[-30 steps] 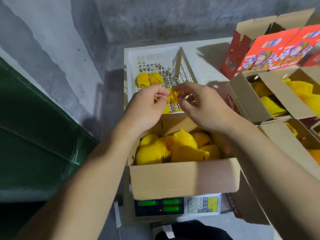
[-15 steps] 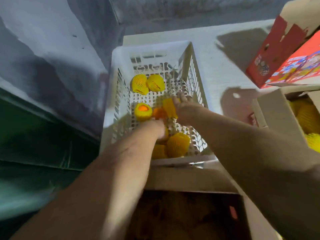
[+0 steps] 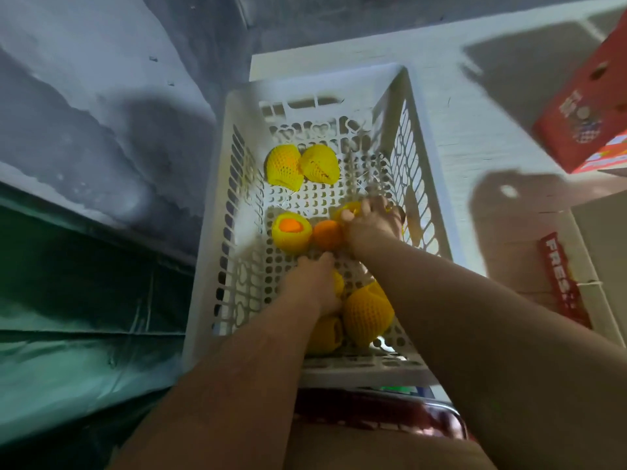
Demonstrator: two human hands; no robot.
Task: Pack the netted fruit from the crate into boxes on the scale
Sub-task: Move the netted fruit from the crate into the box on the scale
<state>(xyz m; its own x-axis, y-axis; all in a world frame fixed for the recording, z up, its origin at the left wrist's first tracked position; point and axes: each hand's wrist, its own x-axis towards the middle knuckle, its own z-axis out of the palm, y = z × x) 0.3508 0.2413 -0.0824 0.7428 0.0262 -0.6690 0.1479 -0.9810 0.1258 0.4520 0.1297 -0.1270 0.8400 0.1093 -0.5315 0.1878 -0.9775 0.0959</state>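
The white plastic crate [image 3: 207, 252] holds several fruits in yellow foam nets. Two netted fruits [image 3: 302, 166] lie at its back. One netted fruit [image 3: 291, 232] shows its orange top, and a bare orange [image 3: 326, 235] lies beside it. My right hand [image 3: 371, 227] reaches into the crate's middle, fingers curled round a yellow netted fruit [image 3: 349, 209]. My left hand [image 3: 314, 283] is lower in the crate and curls over another netted fruit [image 3: 338, 283]. Two more netted fruits [image 3: 368, 313] lie near the front wall. The cardboard box [image 3: 380, 449] is a blurred brown edge at the bottom.
A sliver of the scale's green display [image 3: 397, 389] shows under the crate's front rim. Red printed cartons [image 3: 583, 113] stand at the right, with a cardboard box flap [image 3: 509, 266] and red strip below. A grey wall and green sheet [image 3: 68, 300] fill the left.
The view has tipped forward from the box on the scale to the crate. Both hands went from above the box into the crate and closed on netted fruit.
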